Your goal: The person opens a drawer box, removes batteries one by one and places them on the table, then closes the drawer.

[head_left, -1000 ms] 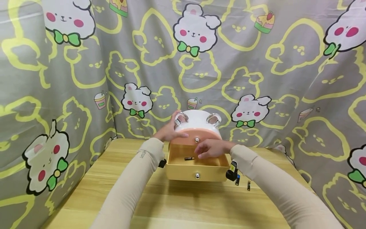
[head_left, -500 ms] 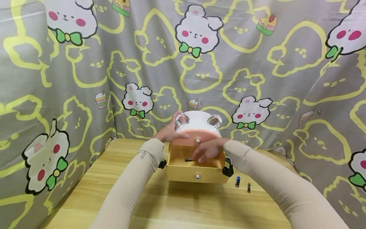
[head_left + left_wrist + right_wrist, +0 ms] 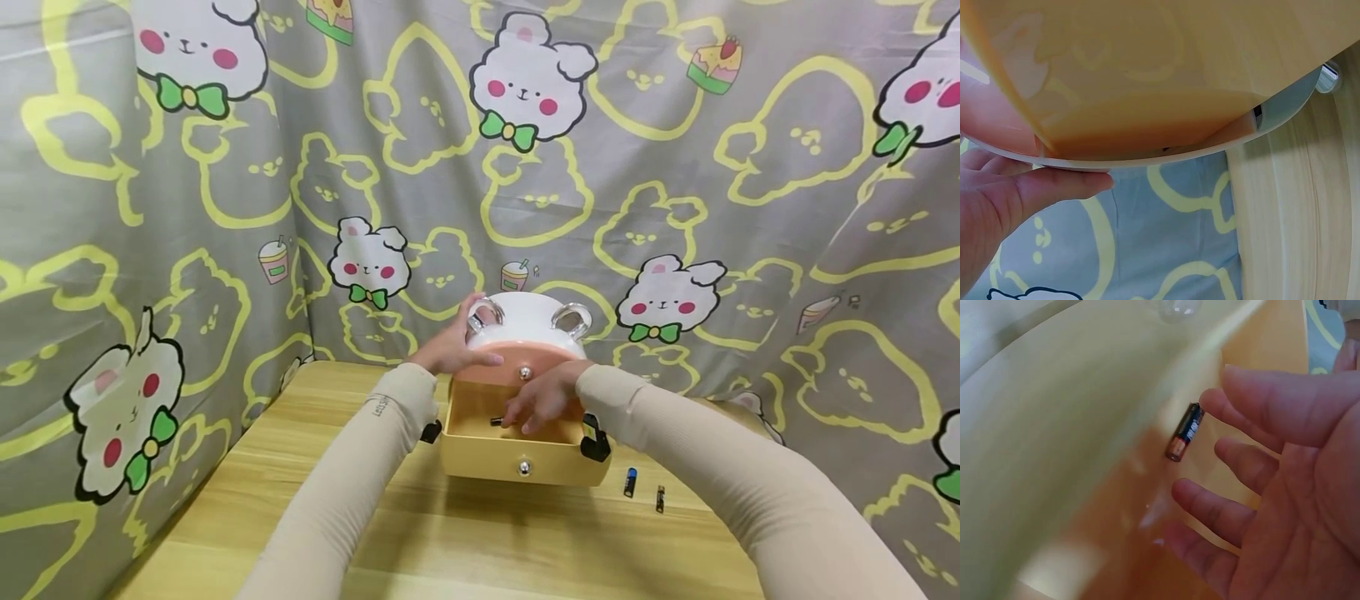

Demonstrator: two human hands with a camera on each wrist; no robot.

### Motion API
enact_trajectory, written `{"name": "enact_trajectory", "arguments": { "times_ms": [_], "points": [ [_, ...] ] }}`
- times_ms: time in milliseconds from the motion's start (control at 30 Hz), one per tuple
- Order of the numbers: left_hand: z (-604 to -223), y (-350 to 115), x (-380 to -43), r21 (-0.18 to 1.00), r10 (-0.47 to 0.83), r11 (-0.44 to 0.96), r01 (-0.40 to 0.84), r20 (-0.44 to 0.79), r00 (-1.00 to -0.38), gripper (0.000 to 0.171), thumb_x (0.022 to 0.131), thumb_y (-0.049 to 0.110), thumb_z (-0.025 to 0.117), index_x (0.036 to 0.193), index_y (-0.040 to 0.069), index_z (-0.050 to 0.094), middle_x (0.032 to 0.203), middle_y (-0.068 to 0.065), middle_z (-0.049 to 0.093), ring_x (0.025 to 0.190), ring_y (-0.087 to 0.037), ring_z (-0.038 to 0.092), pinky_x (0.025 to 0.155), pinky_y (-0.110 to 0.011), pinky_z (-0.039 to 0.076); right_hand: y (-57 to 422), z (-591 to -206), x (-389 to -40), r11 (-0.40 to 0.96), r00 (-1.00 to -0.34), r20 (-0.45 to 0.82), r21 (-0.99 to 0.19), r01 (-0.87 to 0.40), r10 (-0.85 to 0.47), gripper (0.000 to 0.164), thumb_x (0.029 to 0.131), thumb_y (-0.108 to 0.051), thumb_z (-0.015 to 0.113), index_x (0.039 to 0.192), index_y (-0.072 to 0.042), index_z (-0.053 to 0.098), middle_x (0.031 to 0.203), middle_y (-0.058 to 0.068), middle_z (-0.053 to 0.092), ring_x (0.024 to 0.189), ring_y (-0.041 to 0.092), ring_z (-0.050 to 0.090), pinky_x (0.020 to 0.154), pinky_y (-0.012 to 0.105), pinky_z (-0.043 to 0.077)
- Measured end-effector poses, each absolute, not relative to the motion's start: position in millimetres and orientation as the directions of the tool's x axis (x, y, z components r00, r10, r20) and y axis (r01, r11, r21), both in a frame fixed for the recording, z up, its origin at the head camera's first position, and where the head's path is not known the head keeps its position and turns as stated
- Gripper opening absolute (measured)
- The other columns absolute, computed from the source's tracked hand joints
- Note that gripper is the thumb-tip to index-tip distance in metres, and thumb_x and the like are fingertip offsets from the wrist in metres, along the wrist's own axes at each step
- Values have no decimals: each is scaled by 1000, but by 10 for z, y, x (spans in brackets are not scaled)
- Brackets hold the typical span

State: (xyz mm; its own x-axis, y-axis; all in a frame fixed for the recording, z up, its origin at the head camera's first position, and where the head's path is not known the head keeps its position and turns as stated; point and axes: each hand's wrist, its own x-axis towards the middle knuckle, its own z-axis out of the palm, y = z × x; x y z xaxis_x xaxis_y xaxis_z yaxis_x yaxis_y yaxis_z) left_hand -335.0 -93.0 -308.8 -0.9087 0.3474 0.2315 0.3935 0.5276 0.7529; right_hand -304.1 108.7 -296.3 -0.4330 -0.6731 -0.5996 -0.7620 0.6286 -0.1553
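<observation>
A small white storage box (image 3: 528, 315) with ring-shaped clear ears stands on the table, its pink upper drawer (image 3: 495, 367) closed. Its yellow lower drawer (image 3: 480, 454) is pulled out. My left hand (image 3: 453, 348) grips the box's left side, thumb in front and fingers around the side; the left wrist view shows the thumb (image 3: 1063, 187) along the rim. Inside the yellow drawer lies a black and copper battery (image 3: 1185, 432). My right hand (image 3: 543, 398) reaches into that drawer with fingers spread and slightly bent, one fingertip right at the battery's end. Nothing is in its grasp.
To the right of the drawer, a blue and black battery (image 3: 631, 482) and a black and copper-coloured battery (image 3: 660, 498) lie on the wooden table (image 3: 450, 533). A patterned grey curtain (image 3: 442, 192) hangs behind and at both sides.
My right hand has moved left and down inside the drawer, closer to the battery, partly covering it in the head view. My left hand has stayed on the box.
</observation>
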Motion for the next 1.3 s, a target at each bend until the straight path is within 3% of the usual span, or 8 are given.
{"name": "enact_trajectory", "arguments": {
  "times_ms": [167,433,867,1033,1233,1300],
  "points": [
    [-3088,-938,-3352,760,342,530,376,214,-915,111,57,48,82,134,52,3,137,-18,34,110,-31,46,96,-46,33,1018,-3001,-3076,607,-396,-635,-148,-781,-664,41,94,-31,46,135,-26,45,147,0,26,134,16,20,108,34,14],
    [-3100,-935,-3357,765,351,507,396,236,-906,109,60,40,84,136,47,5,136,-18,34,112,-29,44,98,-42,31,972,-3030,-3097,566,-346,-671,-134,-813,-656,42,95,-29,45,137,-24,42,146,-5,26,133,12,21,106,26,15],
    [-3087,-947,-3390,740,358,526,420,255,-898,114,58,43,84,138,44,3,138,-18,33,114,-30,44,98,-42,32,1071,-2956,-3099,577,-393,-670,-66,-814,-630,45,92,-34,50,135,-23,45,140,-7,37,126,10,33,104,28,22],
    [-3061,-952,-3380,732,366,524,435,268,-891,114,58,44,83,139,42,3,138,-18,32,115,-31,43,97,-43,32,1081,-2911,-3093,606,-407,-674,-76,-792,-617,43,91,-31,53,133,-24,48,131,-9,45,114,7,40,101,28,27],
    [-3075,-954,-3373,739,360,521,427,263,-895,112,58,42,84,138,44,5,136,-20,34,112,-32,45,96,-42,33,1096,-2948,-3066,560,-386,-679,-44,-827,-624,31,91,-29,53,121,-21,56,101,-5,55,91,8,46,86,26,38],
    [-3083,-954,-3378,740,361,522,423,258,-896,111,59,42,84,138,45,5,136,-20,34,112,-31,45,96,-42,33,1110,-2977,-3061,575,-398,-686,-37,-817,-609,31,91,-27,53,121,-19,57,100,-5,56,91,7,47,85,25,39]
  ]
}}
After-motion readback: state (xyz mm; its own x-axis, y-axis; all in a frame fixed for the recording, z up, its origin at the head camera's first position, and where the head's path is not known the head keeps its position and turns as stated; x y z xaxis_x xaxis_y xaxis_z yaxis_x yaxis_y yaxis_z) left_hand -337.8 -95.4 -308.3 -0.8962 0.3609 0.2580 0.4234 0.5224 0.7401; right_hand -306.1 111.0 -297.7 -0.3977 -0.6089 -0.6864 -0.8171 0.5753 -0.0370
